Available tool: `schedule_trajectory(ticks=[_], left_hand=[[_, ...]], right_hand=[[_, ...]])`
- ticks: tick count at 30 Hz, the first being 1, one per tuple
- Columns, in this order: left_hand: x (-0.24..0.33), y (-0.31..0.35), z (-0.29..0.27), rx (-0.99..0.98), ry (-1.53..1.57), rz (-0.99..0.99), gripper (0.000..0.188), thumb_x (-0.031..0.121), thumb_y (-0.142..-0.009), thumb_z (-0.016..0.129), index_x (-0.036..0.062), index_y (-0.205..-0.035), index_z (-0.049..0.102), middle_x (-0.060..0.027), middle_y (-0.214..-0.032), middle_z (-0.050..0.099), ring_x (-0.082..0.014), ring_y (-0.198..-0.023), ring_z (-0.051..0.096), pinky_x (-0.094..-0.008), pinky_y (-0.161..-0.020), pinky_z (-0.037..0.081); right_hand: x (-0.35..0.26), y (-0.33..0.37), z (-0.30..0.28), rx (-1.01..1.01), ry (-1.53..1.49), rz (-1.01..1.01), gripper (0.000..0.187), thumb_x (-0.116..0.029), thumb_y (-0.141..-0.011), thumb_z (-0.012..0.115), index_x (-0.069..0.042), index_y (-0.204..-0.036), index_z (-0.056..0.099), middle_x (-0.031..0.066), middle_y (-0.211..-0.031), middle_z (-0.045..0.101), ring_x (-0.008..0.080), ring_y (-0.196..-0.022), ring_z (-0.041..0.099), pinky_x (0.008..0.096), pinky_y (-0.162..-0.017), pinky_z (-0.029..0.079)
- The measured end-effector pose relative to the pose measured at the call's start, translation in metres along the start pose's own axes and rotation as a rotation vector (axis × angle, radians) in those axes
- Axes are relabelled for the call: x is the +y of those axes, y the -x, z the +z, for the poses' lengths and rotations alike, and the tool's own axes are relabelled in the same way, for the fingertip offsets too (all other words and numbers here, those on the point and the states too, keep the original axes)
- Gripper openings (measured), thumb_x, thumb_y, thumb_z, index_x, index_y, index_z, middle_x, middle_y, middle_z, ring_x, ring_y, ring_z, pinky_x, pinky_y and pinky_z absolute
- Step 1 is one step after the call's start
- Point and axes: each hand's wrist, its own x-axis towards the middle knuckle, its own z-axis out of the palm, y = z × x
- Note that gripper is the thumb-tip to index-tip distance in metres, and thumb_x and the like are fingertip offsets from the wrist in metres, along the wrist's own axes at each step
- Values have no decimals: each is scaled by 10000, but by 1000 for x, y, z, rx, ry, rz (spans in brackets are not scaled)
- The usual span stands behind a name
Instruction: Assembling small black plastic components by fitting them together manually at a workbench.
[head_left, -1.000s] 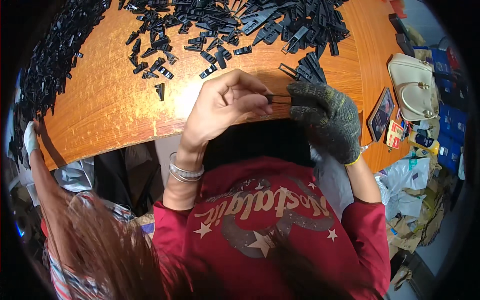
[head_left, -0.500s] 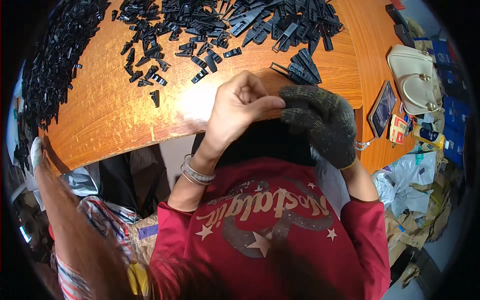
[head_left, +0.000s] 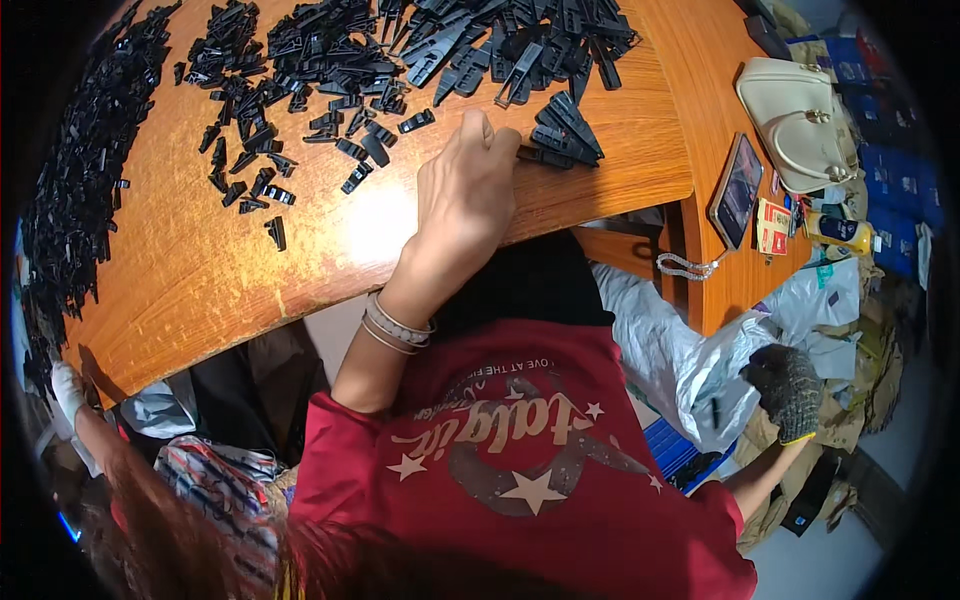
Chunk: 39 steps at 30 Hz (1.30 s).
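My bare left hand (head_left: 468, 185), bracelets on its wrist, is curled over the near part of the wooden table. Its fingertips, mostly hidden, meet the end of a long black plastic clip part (head_left: 545, 157) beside a small fanned stack of similar parts (head_left: 568, 128). Off the table to the right, my gloved right hand (head_left: 790, 395) is held out over a white plastic bag (head_left: 715, 375), fingers apart and somewhat blurred. A small dark piece (head_left: 715, 412) shows against the bag, apart from the glove. Below it sits a blue crate (head_left: 660, 440) with black pieces in it.
Heaps of black clip parts (head_left: 330, 60) cover the table's far side, and a larger pile (head_left: 85, 170) lines its left edge. At right lie a phone (head_left: 738, 190), a cream handbag (head_left: 785, 125) and a yellow bottle (head_left: 838, 230). Another person's gloved hand (head_left: 68, 395) is at far left.
My hands have separated. The gloved right hand has swung right and down over the bag, while my left hand has reached to the fanned stack. The view has shifted slightly.
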Motion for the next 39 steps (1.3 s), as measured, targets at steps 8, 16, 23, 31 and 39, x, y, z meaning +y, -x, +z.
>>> schedule_trajectory(ticks=[8, 16, 23, 31, 39], left_hand=[[22, 22, -20, 44, 202, 304, 186, 24, -782, 590, 1, -967, 582, -122, -833, 515, -280, -742, 593, -379, -590, 504], [-5, 12, -41, 131, -188, 137, 228, 19, -776, 640, -29, -986, 567, -123, -895, 530, -265, -692, 601, -355, -496, 480], [-15, -3, -29, -69, -353, -62, 119, 89, -856, 614, -11, -844, 552, -165, -816, 568, -324, -659, 633, -396, -545, 492], [-20, 5, -31, 9, -123, -93, 234, 163, -853, 690, 0, -879, 524, -193, -810, 590, -375, -640, 609, -443, -551, 475], [-28, -10, -30, 41, -156, -143, 256, 179, -859, 691, -22, -908, 539, -207, -803, 604, -382, -635, 624, -440, -545, 491]], right_hand=[[-116, -89, 63, 210, -512, -899, 319, -184, -907, 613, -27, -1183, 639, 94, -1192, 648, 192, -1026, 642, 282, -859, 502], [-190, -97, 50, -648, -1219, -254, 367, -281, -942, 612, -25, -1205, 617, 54, -815, 642, 97, -595, 588, 219, -493, 455], [-185, -97, 69, -500, -1240, -333, 348, -210, -922, 646, -24, -1214, 622, 36, -852, 656, 80, -623, 591, 214, -511, 455], [-192, -101, 68, -440, -1117, -307, 324, -212, -878, 708, -34, -1145, 667, 14, -825, 654, 53, -567, 535, 201, -504, 419], [-199, -101, 69, -417, -1002, -350, 297, -240, -858, 725, -56, -1090, 700, 32, -971, 663, 75, -705, 598, 231, -569, 486]])
